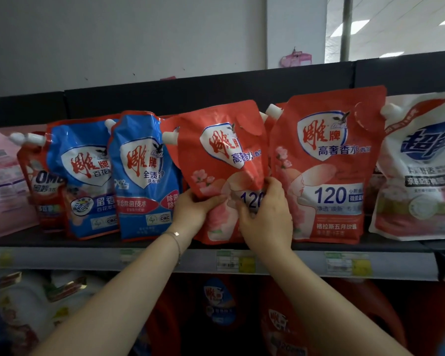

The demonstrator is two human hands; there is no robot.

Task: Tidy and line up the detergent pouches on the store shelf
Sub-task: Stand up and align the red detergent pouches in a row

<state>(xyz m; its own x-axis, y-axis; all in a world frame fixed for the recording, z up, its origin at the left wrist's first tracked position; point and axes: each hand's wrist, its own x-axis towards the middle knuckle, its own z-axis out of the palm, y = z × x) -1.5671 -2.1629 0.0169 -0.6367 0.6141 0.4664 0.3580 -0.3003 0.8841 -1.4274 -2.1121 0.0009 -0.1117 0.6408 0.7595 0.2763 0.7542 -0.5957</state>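
A row of detergent pouches stands on the top shelf (88, 242). In the middle a red pouch (221, 155) with a white spout leans and is creased at its waist. My left hand (193, 211) grips its lower left side, thumb across the front. My right hand (265, 214) pinches its lower right edge. To its right stands an upright red pouch (329, 163) of the same brand. To its left stand two blue pouches (141, 176) (85, 176), both tilted slightly.
A white pouch (419, 163) stands at the far right, a red pouch (41, 183) and a pink pack (3, 181) at the far left. Price tags (235, 260) line the shelf's front rail. Red jugs (280, 317) fill the shelf below.
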